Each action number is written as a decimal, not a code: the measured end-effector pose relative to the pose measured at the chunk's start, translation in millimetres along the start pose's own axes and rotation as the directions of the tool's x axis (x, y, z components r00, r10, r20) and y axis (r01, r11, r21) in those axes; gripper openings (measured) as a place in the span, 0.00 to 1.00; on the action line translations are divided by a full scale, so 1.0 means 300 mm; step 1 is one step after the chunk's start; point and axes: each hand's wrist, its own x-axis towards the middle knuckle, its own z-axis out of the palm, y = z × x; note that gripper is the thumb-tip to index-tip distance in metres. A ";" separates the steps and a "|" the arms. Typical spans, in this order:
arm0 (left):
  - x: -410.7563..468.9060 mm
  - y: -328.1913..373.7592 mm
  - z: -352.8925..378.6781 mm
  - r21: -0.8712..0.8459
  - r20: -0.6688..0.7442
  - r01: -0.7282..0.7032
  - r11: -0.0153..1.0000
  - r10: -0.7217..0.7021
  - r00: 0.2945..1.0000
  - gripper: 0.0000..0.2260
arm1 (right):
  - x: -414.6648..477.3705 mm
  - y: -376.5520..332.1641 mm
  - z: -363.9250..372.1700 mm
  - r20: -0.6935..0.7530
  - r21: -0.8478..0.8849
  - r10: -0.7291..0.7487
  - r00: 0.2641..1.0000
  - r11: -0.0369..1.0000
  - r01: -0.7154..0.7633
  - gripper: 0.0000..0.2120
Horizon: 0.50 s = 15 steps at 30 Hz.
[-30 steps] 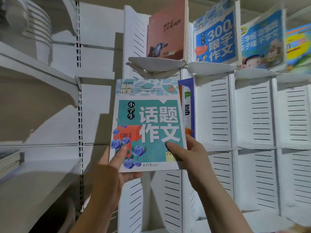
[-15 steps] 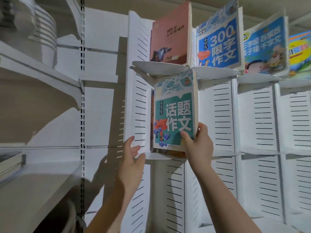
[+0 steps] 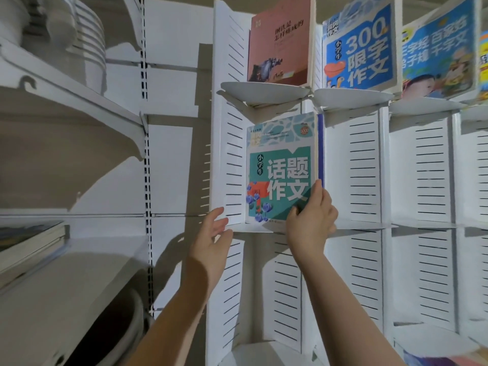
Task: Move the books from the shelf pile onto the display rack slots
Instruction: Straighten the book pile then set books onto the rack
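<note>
Up on the white display rack (image 3: 364, 167), seen from the head camera, a teal book (image 3: 282, 170) stands tall in a slot of the second row. Its long side goes up and down and its front faces out. Its bottom edge looks like it sits on the thin slot ledge (image 3: 253, 228), or is just about to.

Right behind it a second book (image 3: 320, 146) shows only a thin blue strip. I cannot tell if the two are held together.

The right hand (image 3: 311, 223) grips the teal book at its bottom right corner, with its fingers curled round that corner. Most of the book is up and to the left of this hand. This is the hand that has to let go next, I think. It should slide off down and to the right so the book does not tip.

The left hand (image 3: 214, 233) holds nothing. Its fingers are spread and loose. It is below and left of the book, close to the end of the ledge, and it does not touch the book. I cannot tell if it touches the rack.

The book cover looks smooth, shiny and bendy. The rack is made of flat, hard, white boards with thin dark slits. The ledges in the top row are round like plates.

On them stand a red-brown book (image 3: 280, 46), a blue book (image 3: 361, 48) and a cartoon book (image 3: 438, 56).

Far left, the shelf pile (image 3: 29, 241) lies flat on a grey shelf (image 3: 79, 273), well apart from both hands.
</note>
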 end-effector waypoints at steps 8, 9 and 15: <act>-0.198 0.075 -0.183 0.187 -0.147 -0.098 0.977 0.126 0.981 0.11 | -0.249 -0.207 -0.083 0.065 0.350 -0.272 0.960 0.907 0.233 0.28; -0.232 0.086 -0.217 0.195 -0.185 -0.103 0.975 0.140 0.973 0.10 | -0.290 -0.232 -0.068 0.152 0.377 -0.309 0.939 0.896 0.234 0.26; -0.373 0.078 -0.487 0.351 -0.455 0.058 0.935 0.116 0.883 0.13 | -0.532 -0.387 0.049 0.601 0.585 -0.494 0.628 0.807 0.076 0.29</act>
